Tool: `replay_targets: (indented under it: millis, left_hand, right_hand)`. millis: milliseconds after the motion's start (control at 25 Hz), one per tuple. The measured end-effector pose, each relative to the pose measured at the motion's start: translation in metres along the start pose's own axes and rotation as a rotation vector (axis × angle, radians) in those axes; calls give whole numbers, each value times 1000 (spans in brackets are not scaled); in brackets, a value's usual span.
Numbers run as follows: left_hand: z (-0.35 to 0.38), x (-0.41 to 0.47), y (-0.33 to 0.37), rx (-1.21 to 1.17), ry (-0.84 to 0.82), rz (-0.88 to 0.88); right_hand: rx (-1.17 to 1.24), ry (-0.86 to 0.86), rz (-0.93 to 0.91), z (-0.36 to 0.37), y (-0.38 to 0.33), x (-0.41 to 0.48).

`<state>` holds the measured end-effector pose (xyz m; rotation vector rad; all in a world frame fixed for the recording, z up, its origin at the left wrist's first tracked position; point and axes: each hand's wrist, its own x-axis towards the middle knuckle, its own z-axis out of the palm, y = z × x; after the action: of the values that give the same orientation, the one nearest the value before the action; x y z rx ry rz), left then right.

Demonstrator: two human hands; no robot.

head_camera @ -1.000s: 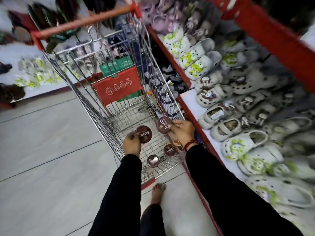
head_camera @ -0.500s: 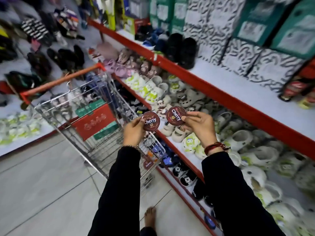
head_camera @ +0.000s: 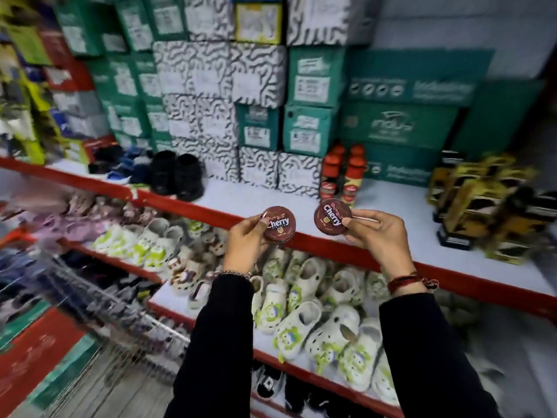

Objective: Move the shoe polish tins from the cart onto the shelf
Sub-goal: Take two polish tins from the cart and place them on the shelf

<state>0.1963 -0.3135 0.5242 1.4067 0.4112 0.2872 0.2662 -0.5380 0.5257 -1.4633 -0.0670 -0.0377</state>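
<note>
I hold two round dark-red "Cherry" shoe polish tins at chest height in front of the shelving. My left hand grips the left tin by its edge, lid facing me. My right hand pinches the right tin, tilted, over the front edge of the white shelf with its red lip. The cart is a blur at the lower left; its contents cannot be made out.
On that shelf stand red-capped polish bottles, yellow-black boxes at right, black shoes at left, and stacked shoe boxes behind. White and green clogs fill the shelf below.
Both hands rose from inside the cart, each with a tin, and now sit at the upper shelf's edge. My view swung up and right from the cart to the shelf.
</note>
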Motion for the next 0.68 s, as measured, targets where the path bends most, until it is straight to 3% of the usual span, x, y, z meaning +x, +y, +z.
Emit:
replay_targets:
  millis: [320, 680]
  left_hand:
    - [127, 49, 0, 213, -199, 50]
    - [183, 78, -16, 601, -170, 115]
  right_hand:
    - [-126, 324, 54, -90, -11, 29]
    - [-339, 472, 249, -107, 7, 62]
